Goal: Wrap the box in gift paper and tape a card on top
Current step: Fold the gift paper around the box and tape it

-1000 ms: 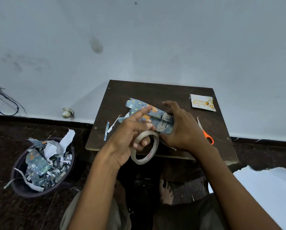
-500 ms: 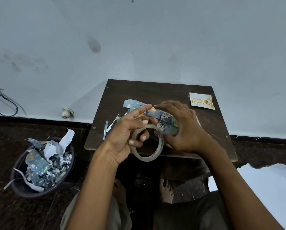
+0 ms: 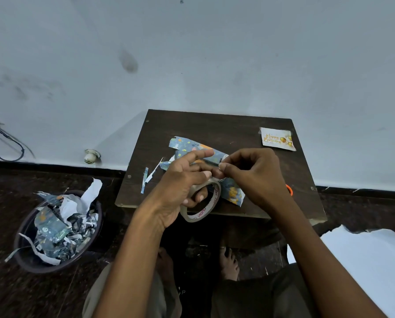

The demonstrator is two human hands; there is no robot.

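the hands cover most of the wrapped box — only patterned paper shows around them, its shape unclear. the scissors are hidden behind the right hand save an orange handle sliver. the left hand hides part of the tape roll, and whether the right fingertips pinch a tape end is too small to tell. the cable runs off the left edge.

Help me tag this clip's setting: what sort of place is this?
Probably a plain room in a home, used as a makeshift craft spot. A small dark wooden table stands against a bare painted wall, and a tub of gift-paper scraps sits on the dark floor beside it.
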